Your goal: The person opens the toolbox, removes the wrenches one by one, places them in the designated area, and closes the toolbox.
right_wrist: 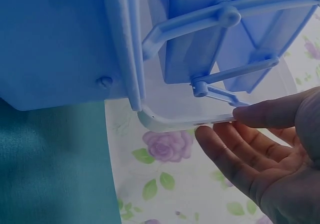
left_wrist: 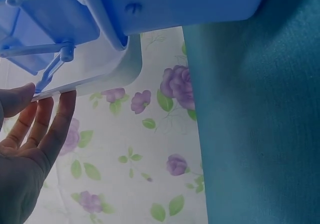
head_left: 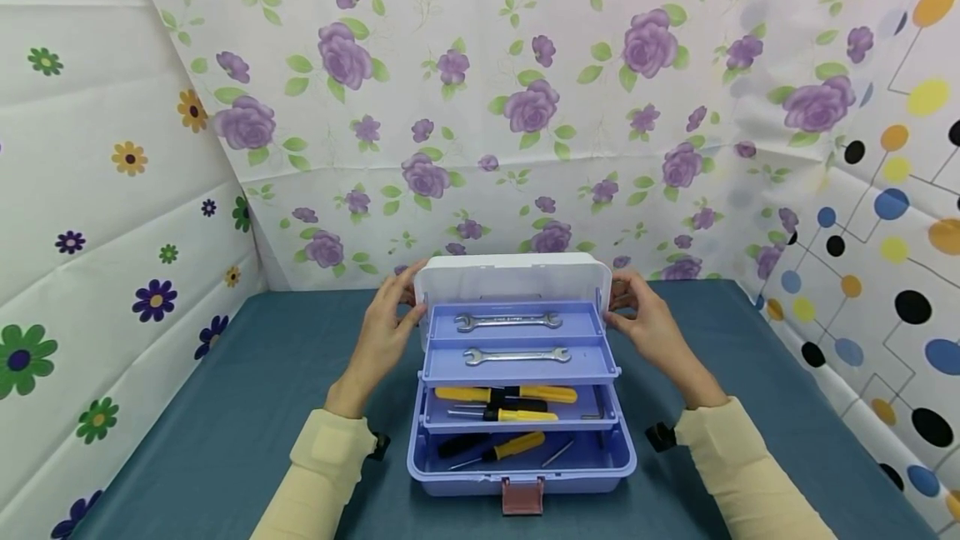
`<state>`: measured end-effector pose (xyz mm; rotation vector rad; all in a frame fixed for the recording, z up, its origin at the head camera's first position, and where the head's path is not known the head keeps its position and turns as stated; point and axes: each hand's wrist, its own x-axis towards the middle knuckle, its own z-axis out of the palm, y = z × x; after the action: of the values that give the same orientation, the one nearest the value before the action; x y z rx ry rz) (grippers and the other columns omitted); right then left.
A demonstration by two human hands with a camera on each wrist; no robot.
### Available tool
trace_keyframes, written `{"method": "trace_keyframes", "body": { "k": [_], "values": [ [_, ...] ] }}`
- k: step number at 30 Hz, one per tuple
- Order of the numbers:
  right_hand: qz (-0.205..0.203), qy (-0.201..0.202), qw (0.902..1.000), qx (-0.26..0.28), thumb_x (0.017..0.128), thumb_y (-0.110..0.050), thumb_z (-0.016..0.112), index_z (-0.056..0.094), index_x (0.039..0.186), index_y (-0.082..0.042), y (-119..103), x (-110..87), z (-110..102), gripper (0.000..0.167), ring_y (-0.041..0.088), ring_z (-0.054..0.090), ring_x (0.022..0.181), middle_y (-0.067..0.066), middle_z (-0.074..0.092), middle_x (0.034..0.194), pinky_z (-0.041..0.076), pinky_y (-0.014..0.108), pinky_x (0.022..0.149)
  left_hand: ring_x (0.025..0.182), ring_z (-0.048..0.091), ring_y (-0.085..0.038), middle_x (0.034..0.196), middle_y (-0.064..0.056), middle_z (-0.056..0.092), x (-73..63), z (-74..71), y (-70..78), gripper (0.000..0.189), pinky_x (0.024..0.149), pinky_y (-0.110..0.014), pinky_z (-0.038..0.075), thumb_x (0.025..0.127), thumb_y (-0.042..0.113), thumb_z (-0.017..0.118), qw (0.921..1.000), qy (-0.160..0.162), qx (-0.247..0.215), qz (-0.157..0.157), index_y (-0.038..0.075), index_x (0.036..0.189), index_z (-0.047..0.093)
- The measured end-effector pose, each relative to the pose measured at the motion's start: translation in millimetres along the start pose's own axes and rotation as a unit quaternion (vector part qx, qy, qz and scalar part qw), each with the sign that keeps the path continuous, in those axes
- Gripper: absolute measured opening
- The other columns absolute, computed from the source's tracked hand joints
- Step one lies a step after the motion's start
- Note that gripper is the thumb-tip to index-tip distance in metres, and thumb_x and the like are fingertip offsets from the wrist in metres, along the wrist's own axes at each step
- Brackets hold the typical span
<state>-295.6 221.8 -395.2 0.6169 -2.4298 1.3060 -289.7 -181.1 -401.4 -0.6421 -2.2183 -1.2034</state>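
A blue-purple toolbox [head_left: 450,487] stands with its whitish translucent lid [head_left: 513,280] raised and its tiered trays spread. My left hand [head_left: 381,332] pinches the lid's left edge, thumb on the inner side and fingers behind, as the left wrist view confirms. At the opposite edge my right hand [head_left: 651,325] holds the lid likewise, its thumb [right_wrist: 270,113] against the rim in the right wrist view. An upper wrench [head_left: 510,321] and a lower wrench [head_left: 517,355] lie in the top trays. Yellow-and-black screwdrivers [head_left: 525,416] lie in the tray below and in the bottom compartment.
A reddish-brown latch [head_left: 522,498] hangs from the box's front. Hinged blue arms [right_wrist: 200,28] link the trays at the sides. Teal cloth [head_left: 225,440] covers the table, and a flowered curtain [head_left: 480,107] hangs behind the box.
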Motion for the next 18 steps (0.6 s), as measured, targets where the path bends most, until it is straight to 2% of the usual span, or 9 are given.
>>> {"method": "trace_keyframes", "body": {
  "k": [3, 6, 9, 13, 18],
  "values": [
    [0.005, -0.004, 1.0000, 0.007, 0.095, 0.009, 0.070, 0.054, 0.134, 0.002, 1, 0.5, 0, 0.043, 0.035, 0.067, 0.098, 0.020, 0.065, 0.109, 0.056, 0.025, 0.079, 0.099, 0.065, -0.032, 0.114, -0.017, 0.061, 0.3, 0.3, -0.4, 0.057, 0.068, -0.028, 0.057, 0.097, 0.000, 0.070, 0.9997, 0.010, -0.007, -0.020, 0.007, 0.150, 0.049],
    [0.010, -0.011, 0.9998, 0.015, 0.096, 0.008, 0.068, 0.053, 0.134, 0.003, 3, 1.3, 0, 0.041, 0.035, 0.068, 0.097, 0.021, 0.065, 0.109, 0.057, 0.024, 0.075, 0.098, 0.066, -0.032, 0.112, -0.017, 0.063, 0.1, 0.5, -0.8, 0.049, 0.071, -0.031, 0.059, 0.098, 0.001, 0.071, 0.9985, 0.011, -0.012, -0.052, 0.002, 0.143, 0.051],
    [0.013, -0.016, 0.9995, 0.026, 0.097, 0.008, 0.067, 0.052, 0.137, 0.003, 5, 1.9, 0, 0.042, 0.036, 0.068, 0.097, 0.022, 0.064, 0.111, 0.058, 0.026, 0.073, 0.099, 0.067, -0.032, 0.111, -0.017, 0.062, -0.4, 1.1, -1.8, 0.042, 0.075, -0.040, 0.063, 0.100, 0.004, 0.069, 0.9962, -0.002, -0.023, -0.084, 0.001, 0.138, 0.052],
    [0.015, -0.021, 0.9987, 0.044, 0.099, 0.008, 0.065, 0.050, 0.140, 0.004, 9, 2.2, 1, 0.044, 0.037, 0.068, 0.096, 0.023, 0.063, 0.111, 0.060, 0.028, 0.071, 0.101, 0.067, -0.034, 0.111, -0.019, 0.061, -1.0, 2.7, -3.9, 0.038, 0.076, -0.050, 0.063, 0.102, 0.004, 0.066, 0.9930, -0.016, -0.049, -0.106, 0.001, 0.137, 0.051],
    [0.022, -0.025, 0.9977, 0.058, 0.101, 0.006, 0.063, 0.049, 0.142, 0.003, 14, 2.3, 4, 0.044, 0.028, 0.068, 0.093, 0.022, 0.062, 0.108, 0.060, 0.026, 0.070, 0.102, 0.068, -0.035, 0.113, -0.019, 0.060, -2.3, 4.6, -7.4, 0.040, 0.073, -0.039, 0.065, 0.103, 0.004, 0.064, 0.9920, -0.019, -0.061, -0.109, 0.003, 0.141, 0.051]
  ]
}}
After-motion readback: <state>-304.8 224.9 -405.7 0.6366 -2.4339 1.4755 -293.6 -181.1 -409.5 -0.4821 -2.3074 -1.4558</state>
